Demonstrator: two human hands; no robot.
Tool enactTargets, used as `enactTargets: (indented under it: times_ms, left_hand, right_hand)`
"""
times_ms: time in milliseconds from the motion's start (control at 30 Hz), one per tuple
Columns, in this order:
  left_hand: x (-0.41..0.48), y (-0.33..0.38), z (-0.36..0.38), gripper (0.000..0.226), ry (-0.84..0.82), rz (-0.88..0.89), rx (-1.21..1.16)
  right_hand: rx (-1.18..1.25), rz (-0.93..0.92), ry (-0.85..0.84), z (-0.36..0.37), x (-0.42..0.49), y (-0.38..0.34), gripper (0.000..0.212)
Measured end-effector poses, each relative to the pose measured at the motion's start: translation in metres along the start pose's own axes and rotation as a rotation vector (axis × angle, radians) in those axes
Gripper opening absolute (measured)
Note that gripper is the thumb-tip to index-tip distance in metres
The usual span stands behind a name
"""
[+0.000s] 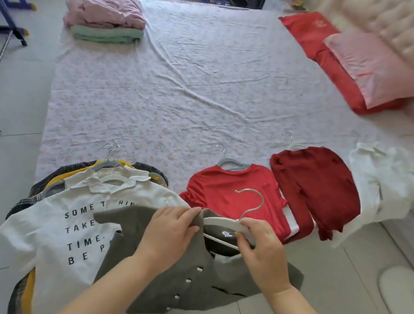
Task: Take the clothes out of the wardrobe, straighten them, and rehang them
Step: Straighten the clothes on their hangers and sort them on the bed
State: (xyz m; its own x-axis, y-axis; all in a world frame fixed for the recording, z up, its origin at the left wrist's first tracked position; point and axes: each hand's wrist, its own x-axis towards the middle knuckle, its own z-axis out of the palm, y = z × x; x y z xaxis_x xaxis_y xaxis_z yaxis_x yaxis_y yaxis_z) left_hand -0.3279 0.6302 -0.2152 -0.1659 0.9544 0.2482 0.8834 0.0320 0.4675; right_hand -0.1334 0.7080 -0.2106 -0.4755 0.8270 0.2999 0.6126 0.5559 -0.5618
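On the sheeted bed's near edge, at six o'clock, the left hand is pinching the grey buttoned top at its neckline while the right hand is gripping the white hanger, likely seating it, with hangered red tops lying flat toward two o'clock.

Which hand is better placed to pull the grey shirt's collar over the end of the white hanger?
Left. The left hand pinches the grey shirt at its collar, right beside the end of the white hanger; the right hand is busy gripping that hanger under its hook.
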Motion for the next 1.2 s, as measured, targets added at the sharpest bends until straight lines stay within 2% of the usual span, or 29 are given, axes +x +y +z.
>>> enactTargets:
  times_ms: [333, 533, 867, 1200]
  left_hand:
    - [-0.006, 0.168, 0.116, 0.039, -0.081, -0.129, -0.104]
    - [0.009, 0.213, 0.143, 0.04, -0.099, -0.196, -0.177]
    - [0.098, 0.171, 0.131, 0.039, 0.08, -0.196, -0.082]
    - [0.199, 0.076, 0.143, 0.042, -0.011, -0.359, -0.094]
  right_hand:
    - [-0.033, -0.075, -0.088, -0.126, -0.044, 0.142, 0.028]
    - [-0.062, -0.154, -0.151, -0.159, -0.028, 0.189, 0.026]
    - [0.041, -0.145, -0.15, -0.129, 0.079, 0.196, 0.025]
    - [0.047, -0.037, -0.311, -0.045, 0.216, 0.207, 0.022]
